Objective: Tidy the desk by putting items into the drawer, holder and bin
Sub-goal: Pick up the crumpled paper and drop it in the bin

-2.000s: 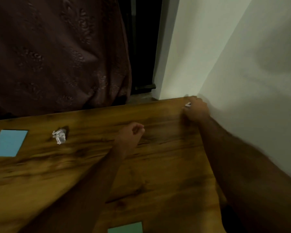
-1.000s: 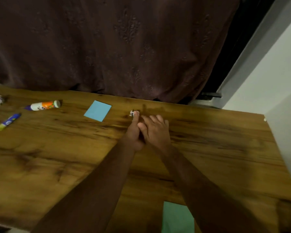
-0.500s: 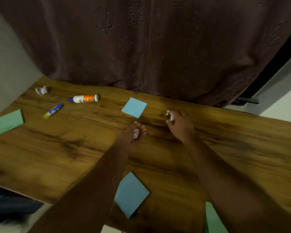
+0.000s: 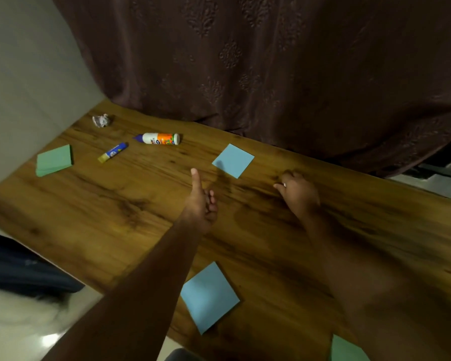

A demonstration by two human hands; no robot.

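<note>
Across the wooden bench [image 4: 115,209], w/ its dark streaky grain and smooth laminate look, the clutter lies spread out; a brown embossed curtain [image 4: 271,61] hangs behind.

Biggest loose bits are flat paper pads: green pad [image 4: 54,160] at far left, a thick stack w/ square edges; blue note [image 4: 233,160] near the back edge; second blue note [image 4: 209,297] overhanging the front edge; another green corner [image 4: 345,349] at bottom right. All prob light and floppy, so best slid to an edge or lifted by a corner.

Glue bottle [image 4: 159,138] lies on its side, white and orange plastic cylinder w/ a pointed purple tip; rigid, may roll, so take it round the middle. Glue stick [image 4: 113,152], small blue tube w/ yellow end, lies just beside it; same approach.

Crumpled paper ball [image 4: 101,120] sits by the left wall corner: v. light, soft, squashes easily, any pinch works. Bin job, I'd say.

Left hand [image 4: 202,204] hovers mid-bench, thumb sticking up, fingers curled in; whether that grip holds anything, can't tell. Right hand [image 4: 298,191] rests low on the bench, fingers curled, a white scrap [image 4: 284,185] showing at the fingertips, seemingly pinched. Drawer, holder, bin: not visible.
</note>
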